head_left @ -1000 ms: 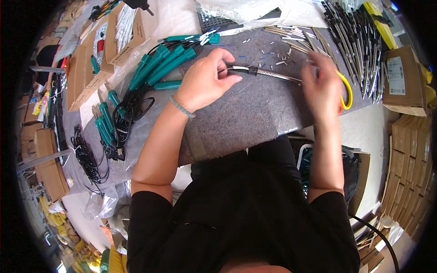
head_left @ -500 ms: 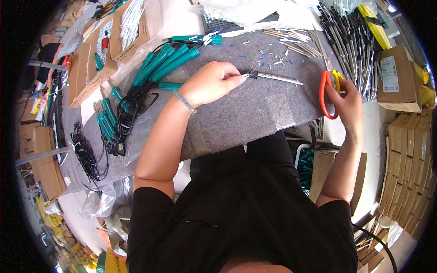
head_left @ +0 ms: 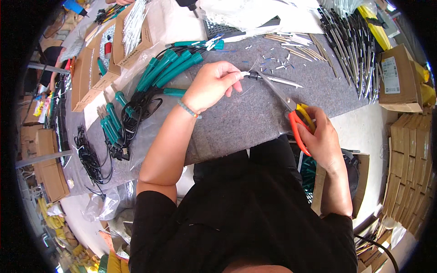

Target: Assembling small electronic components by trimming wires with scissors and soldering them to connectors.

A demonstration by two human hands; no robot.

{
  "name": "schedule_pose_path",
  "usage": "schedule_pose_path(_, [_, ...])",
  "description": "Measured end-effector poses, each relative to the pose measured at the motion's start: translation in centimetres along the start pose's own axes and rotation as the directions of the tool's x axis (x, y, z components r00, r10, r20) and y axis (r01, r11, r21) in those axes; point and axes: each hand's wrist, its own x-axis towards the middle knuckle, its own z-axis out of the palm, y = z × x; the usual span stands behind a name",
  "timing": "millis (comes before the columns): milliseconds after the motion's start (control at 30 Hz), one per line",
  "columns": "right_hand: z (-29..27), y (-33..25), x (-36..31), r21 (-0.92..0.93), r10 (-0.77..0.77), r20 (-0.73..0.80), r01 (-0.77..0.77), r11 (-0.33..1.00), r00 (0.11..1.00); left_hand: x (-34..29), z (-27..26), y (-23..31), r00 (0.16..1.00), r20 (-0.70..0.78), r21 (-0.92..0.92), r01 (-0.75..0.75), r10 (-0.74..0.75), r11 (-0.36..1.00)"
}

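Orange-and-yellow-handled scissors sit gripped in our right hand, blades near fine wires by the soldering-iron core our left hand pinches over the grey mat. We're apparently trimming; the next snip calls for steadiness, though blade-wire contact is unclear.

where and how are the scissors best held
The scissors are probably best held by the red-and-yellow handle loops, coming from the near right, as the right hand does. The loops make a natural grip and lie on the near side, while the blades point away toward the left hand.
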Motion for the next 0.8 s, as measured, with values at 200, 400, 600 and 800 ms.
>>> schedule_pose_path(200, [0.2,-0.6,-0.6,-0.124,-0.048,-0.067,0.040,0.992,0.997,0.1,-0.1,-0.3,0.997,-0.082,-0.091,-0.008,0.001,0.996])
schedule_pose_path(400, [0.7,-2.4,-1.1,-0.170,-0.080,-0.001,0.078,0.982,0.997,-0.1,-0.4,-0.1,0.997,-0.050,-0.207,0.046,-0.057,0.977])
schedule_pose_path(600, [1.7,-2.9,-0.3,-0.185,-0.106,-0.016,0.102,0.977,0.994,-0.2,-0.6,0.1,0.999,-0.009,-0.252,0.039,-0.042,0.967])
schedule_pose_path(800, [2.7,-4.4,0.2,-0.228,-0.062,0.055,0.073,0.971,0.997,-0.2,-0.8,0.1,0.998,0.007,-0.275,0.063,-0.063,0.959])
